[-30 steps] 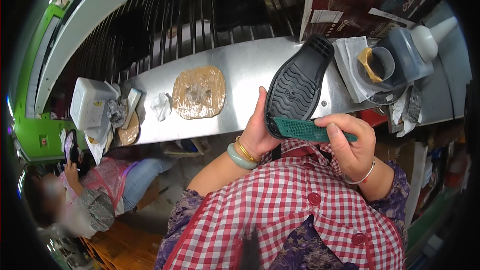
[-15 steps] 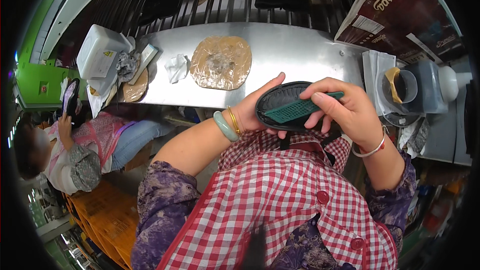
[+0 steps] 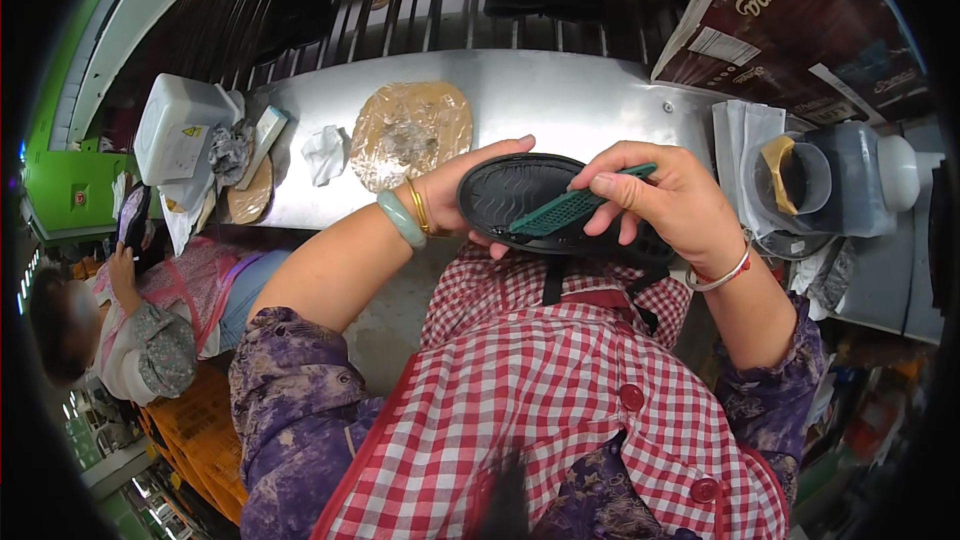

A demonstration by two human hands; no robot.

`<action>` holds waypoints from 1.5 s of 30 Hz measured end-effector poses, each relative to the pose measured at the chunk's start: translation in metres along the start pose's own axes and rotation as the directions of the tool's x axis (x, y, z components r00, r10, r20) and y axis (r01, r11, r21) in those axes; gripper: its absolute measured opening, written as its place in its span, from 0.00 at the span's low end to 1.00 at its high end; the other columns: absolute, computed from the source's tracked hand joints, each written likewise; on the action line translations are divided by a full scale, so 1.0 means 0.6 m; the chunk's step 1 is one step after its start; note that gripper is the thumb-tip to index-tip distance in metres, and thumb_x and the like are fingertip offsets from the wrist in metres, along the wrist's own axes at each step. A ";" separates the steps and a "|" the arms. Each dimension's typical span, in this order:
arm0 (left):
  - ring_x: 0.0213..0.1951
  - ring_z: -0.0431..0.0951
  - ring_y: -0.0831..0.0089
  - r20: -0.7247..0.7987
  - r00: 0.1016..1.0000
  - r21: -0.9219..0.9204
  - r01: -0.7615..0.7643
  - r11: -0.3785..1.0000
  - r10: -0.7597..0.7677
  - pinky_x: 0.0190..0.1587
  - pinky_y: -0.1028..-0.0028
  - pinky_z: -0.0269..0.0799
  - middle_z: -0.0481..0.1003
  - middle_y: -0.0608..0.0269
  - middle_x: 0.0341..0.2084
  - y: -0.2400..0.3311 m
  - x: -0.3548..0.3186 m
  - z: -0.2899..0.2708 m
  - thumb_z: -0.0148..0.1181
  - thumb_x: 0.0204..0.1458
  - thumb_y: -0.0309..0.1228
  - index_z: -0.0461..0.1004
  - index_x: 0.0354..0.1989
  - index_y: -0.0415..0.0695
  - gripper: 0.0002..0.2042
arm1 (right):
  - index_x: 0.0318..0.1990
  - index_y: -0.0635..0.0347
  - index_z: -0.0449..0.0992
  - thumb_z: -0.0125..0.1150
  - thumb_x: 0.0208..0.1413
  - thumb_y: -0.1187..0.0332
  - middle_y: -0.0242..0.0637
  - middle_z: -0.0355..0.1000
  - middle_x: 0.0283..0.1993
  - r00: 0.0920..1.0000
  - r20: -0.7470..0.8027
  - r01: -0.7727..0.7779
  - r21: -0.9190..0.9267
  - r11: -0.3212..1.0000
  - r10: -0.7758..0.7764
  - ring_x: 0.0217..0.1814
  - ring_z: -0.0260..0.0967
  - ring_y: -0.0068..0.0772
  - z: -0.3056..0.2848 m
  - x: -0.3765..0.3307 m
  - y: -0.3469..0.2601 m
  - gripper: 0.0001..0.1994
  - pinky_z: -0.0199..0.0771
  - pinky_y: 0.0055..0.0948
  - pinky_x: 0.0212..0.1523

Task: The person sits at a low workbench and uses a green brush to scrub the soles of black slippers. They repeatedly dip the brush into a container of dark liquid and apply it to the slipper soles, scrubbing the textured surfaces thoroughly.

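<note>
My left hand (image 3: 447, 186) grips a black shoe sole (image 3: 510, 180) by its left end, with the thumb laid along the far rim. The sole's wavy-patterned face is turned up, and its right part is partly covered by my other hand. In my right hand (image 3: 665, 202) is a narrow green brush (image 3: 568, 212), pinched between thumb and fingers. It slants down to the left, and its tip lies at the sole's near edge. Its fine surface is too small to make out fully. Both hands are above my lap, in front of the metal bench.
On the metal bench (image 3: 500, 90) lie a round tape-covered brown pad (image 3: 412, 135) and crumpled white paper (image 3: 324, 155). A white plastic container (image 3: 182, 130) stands left. To the right are a clear cup (image 3: 800, 180), a bottle (image 3: 860, 180) and a dark-red printed bag (image 3: 790, 30). A co-worker (image 3: 140, 300) sits left.
Both hands and the sole have shifted to the left. The sole's patterned face shows more now, and the brush has moved toward its near edge.
</note>
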State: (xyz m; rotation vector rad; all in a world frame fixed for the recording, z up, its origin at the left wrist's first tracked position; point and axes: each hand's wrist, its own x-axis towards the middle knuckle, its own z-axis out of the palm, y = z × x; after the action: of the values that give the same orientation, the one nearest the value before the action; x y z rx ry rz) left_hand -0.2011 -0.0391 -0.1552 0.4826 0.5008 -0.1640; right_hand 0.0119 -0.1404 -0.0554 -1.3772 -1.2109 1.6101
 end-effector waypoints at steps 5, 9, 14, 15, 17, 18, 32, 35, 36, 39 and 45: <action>0.13 0.76 0.62 -0.030 1.000 0.060 0.010 0.998 -0.008 0.06 0.80 0.60 0.76 0.50 0.20 0.017 0.007 -0.004 0.36 0.58 0.58 0.71 0.46 0.34 0.33 | 0.39 0.66 0.77 0.55 0.58 0.69 0.36 0.75 0.36 0.999 -0.010 -0.031 -0.013 0.999 0.030 0.28 0.73 0.20 -0.024 -0.001 0.013 0.09 0.70 0.15 0.24; 0.13 0.76 0.65 -0.057 0.997 0.054 0.053 0.997 -0.050 0.06 0.80 0.60 0.77 0.51 0.20 0.030 0.007 -0.007 0.38 0.58 0.56 0.72 0.45 0.35 0.32 | 0.39 0.65 0.78 0.56 0.58 0.68 0.36 0.76 0.34 0.999 -0.008 -0.044 -0.035 0.998 0.043 0.28 0.73 0.19 -0.037 -0.002 0.015 0.09 0.70 0.15 0.24; 0.11 0.75 0.63 -0.142 0.988 0.026 0.066 0.997 -0.062 0.05 0.80 0.61 0.77 0.50 0.20 0.041 0.009 0.001 0.40 0.58 0.56 0.72 0.44 0.33 0.31 | 0.39 0.64 0.78 0.58 0.57 0.67 0.36 0.76 0.31 0.997 -0.008 -0.075 -0.107 0.991 0.074 0.26 0.73 0.20 -0.055 -0.001 0.015 0.10 0.70 0.17 0.24; 0.11 0.75 0.63 -0.152 0.987 0.031 0.064 0.997 -0.059 0.05 0.79 0.61 0.77 0.49 0.20 0.043 0.010 -0.001 0.40 0.58 0.56 0.71 0.44 0.33 0.32 | 0.39 0.64 0.78 0.58 0.57 0.67 0.36 0.76 0.31 0.998 -0.010 -0.068 -0.099 0.993 0.067 0.26 0.73 0.20 -0.055 0.000 0.015 0.10 0.70 0.17 0.24; 0.12 0.76 0.60 -0.150 0.986 0.026 0.077 0.997 -0.072 0.04 0.79 0.62 0.77 0.48 0.20 0.047 0.012 -0.001 0.40 0.58 0.56 0.71 0.44 0.32 0.32 | 0.39 0.64 0.78 0.58 0.56 0.67 0.36 0.76 0.32 0.998 -0.014 -0.055 -0.082 0.995 0.054 0.26 0.73 0.21 -0.056 0.000 0.014 0.10 0.70 0.17 0.24; 0.12 0.76 0.60 -0.153 0.985 0.037 0.089 0.995 -0.082 0.04 0.79 0.62 0.77 0.48 0.20 0.053 0.007 0.006 0.40 0.58 0.55 0.71 0.43 0.32 0.32 | 0.39 0.64 0.78 0.59 0.56 0.67 0.36 0.76 0.32 0.998 -0.011 -0.062 -0.079 0.995 0.061 0.26 0.73 0.21 -0.058 0.000 0.012 0.09 0.70 0.17 0.24; 0.22 0.80 0.58 -0.114 0.985 0.034 0.130 0.991 -0.126 0.12 0.61 0.76 0.78 0.45 0.30 0.061 0.008 -0.015 0.40 0.58 0.54 0.71 0.48 0.34 0.30 | 0.38 0.65 0.78 0.59 0.57 0.66 0.35 0.76 0.31 0.993 -0.024 -0.116 -0.144 0.983 0.114 0.27 0.74 0.22 -0.096 -0.017 0.019 0.10 0.71 0.17 0.24; 0.21 0.80 0.58 -0.139 0.985 0.057 0.114 0.992 -0.105 0.11 0.62 0.76 0.78 0.45 0.29 0.060 0.007 -0.009 0.41 0.57 0.54 0.72 0.46 0.34 0.30 | 0.38 0.65 0.78 0.58 0.57 0.67 0.36 0.76 0.31 0.990 -0.065 -0.130 -0.133 0.982 0.123 0.28 0.74 0.21 -0.103 -0.034 0.032 0.10 0.71 0.17 0.25; 0.19 0.80 0.58 -0.136 0.986 0.055 0.109 0.993 -0.100 0.10 0.63 0.75 0.78 0.45 0.27 0.058 0.007 -0.010 0.41 0.57 0.54 0.72 0.45 0.34 0.30 | 0.39 0.65 0.78 0.57 0.57 0.68 0.36 0.76 0.33 0.990 -0.045 -0.142 -0.169 0.975 0.136 0.28 0.74 0.21 -0.110 -0.039 0.037 0.09 0.72 0.18 0.26; 0.15 0.78 0.57 -0.137 0.983 0.048 0.128 0.991 -0.121 0.08 0.67 0.71 0.77 0.46 0.24 0.058 0.006 -0.007 0.41 0.57 0.55 0.73 0.43 0.33 0.31 | 0.39 0.65 0.78 0.57 0.57 0.68 0.36 0.76 0.34 0.983 -0.112 -0.164 -0.150 0.975 0.147 0.28 0.74 0.21 -0.117 -0.066 0.052 0.09 0.72 0.18 0.26; 0.11 0.76 0.60 -0.147 0.987 0.076 0.078 0.994 -0.067 0.05 0.77 0.63 0.77 0.49 0.21 0.050 -0.008 0.011 0.42 0.57 0.55 0.72 0.42 0.34 0.30 | 0.39 0.67 0.77 0.57 0.56 0.74 0.37 0.76 0.36 0.979 -0.202 0.027 -0.009 1.000 -0.028 0.32 0.75 0.23 -0.106 -0.106 0.033 0.07 0.72 0.17 0.30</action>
State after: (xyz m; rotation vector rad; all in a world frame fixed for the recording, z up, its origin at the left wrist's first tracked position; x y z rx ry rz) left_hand -0.1943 -0.0161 -0.1358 0.5585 0.6553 -0.2211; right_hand 0.0881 -0.1917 -0.0528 -1.4823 -1.1103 1.4099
